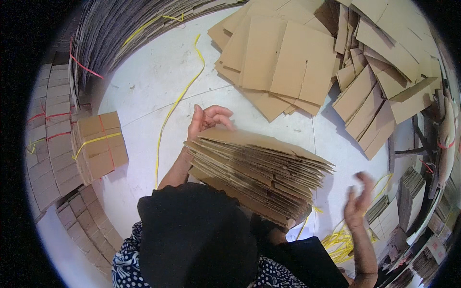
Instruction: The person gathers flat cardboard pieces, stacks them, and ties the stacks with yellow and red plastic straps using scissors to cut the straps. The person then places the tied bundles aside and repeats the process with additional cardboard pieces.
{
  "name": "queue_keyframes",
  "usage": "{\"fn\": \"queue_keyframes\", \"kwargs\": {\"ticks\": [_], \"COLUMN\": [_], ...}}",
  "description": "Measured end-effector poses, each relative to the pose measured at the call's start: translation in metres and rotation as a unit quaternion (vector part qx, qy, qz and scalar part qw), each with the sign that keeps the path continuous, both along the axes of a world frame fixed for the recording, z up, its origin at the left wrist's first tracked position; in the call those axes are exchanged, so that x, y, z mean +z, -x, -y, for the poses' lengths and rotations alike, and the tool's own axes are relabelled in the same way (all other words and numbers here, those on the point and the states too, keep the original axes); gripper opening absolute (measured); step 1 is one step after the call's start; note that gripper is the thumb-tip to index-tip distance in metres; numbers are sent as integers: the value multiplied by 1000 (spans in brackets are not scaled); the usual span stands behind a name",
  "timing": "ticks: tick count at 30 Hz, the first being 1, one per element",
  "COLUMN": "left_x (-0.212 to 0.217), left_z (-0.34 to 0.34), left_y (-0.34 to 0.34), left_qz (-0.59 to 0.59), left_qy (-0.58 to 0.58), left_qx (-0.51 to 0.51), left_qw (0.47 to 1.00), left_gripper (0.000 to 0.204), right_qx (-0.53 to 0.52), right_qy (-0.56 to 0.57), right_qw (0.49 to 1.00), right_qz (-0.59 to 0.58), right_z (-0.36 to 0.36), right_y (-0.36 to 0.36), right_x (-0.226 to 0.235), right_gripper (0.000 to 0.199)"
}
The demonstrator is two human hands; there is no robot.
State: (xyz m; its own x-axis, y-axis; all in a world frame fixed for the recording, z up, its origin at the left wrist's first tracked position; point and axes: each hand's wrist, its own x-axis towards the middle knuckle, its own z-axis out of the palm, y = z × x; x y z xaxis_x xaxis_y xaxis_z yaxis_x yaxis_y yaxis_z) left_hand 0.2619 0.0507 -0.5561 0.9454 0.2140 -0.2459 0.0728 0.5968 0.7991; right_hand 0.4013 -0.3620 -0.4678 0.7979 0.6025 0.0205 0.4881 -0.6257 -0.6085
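Far left, tied bundles [98, 146] of flat cardboard sit finished on the white floor [144, 86], bound with yellow and red strap; more strapped stacks [50, 120] line the edge beside them. That part looks done. A long loose yellow strap [175, 103] runs across the floor from the top toward the person's left arm, not tied to anything.

Moving in: the left hand [206, 120] is at the far left corner of a thick stack of flattened cartons [259, 175], fingers curled over its top sheet. The grip there is a loose hook on the upper edge, bracing rather than clamping. The stack rests in front of the person, on the lap or just above the floor, I cannot tell which, its layered edges fanned and uneven toward the right. No strap shows around it, so by my reading this bundle is gathered but not yet squared or tied.

Right side: the right hand [357, 201] is blurred, open, fingers spread, holding nothing, just off the stack's right end and not touching it. Below it lies a tangle of yellow straps [343, 240] on the floor.

Up top right, a big heap of loose cardboard blanks [326, 57] lies unsorted, so plenty appears left to bundle.
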Motion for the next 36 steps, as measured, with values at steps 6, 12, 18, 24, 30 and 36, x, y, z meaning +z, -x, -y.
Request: {"fn": "queue_keyframes", "kwargs": {"ticks": [6,12,18,24,30,36], "left_x": [3,28,134,109,96,97], "left_z": [1,-50,-29,44,41,44], "left_y": [3,-16,-101,-70,-58,-66], "left_qz": [-12,-36,142,118,210,164], "left_qy": [-1,-173,-559,-502,-697,-532], "left_qx": [22,-123,-292,-502,-437,-531], "left_qw": [1000,977,763,694,529,639], "left_gripper": [73,58,45,28,31,38], "right_qx": [229,382,377,440,205,81], "right_qy": [-24,179,87,78,5,48], "right_qw": [969,857,888,839,979,993], "right_qz": [88,-297,-250,-310,-11,68], "right_z": [-134,-168,-163,-170,-252,-352], "right_y": [-48,-10,-5,-55,-209,-316], "right_x": [57,46,24,24,-15,-77], "right_gripper": [55,57,53,36,53,65]}}
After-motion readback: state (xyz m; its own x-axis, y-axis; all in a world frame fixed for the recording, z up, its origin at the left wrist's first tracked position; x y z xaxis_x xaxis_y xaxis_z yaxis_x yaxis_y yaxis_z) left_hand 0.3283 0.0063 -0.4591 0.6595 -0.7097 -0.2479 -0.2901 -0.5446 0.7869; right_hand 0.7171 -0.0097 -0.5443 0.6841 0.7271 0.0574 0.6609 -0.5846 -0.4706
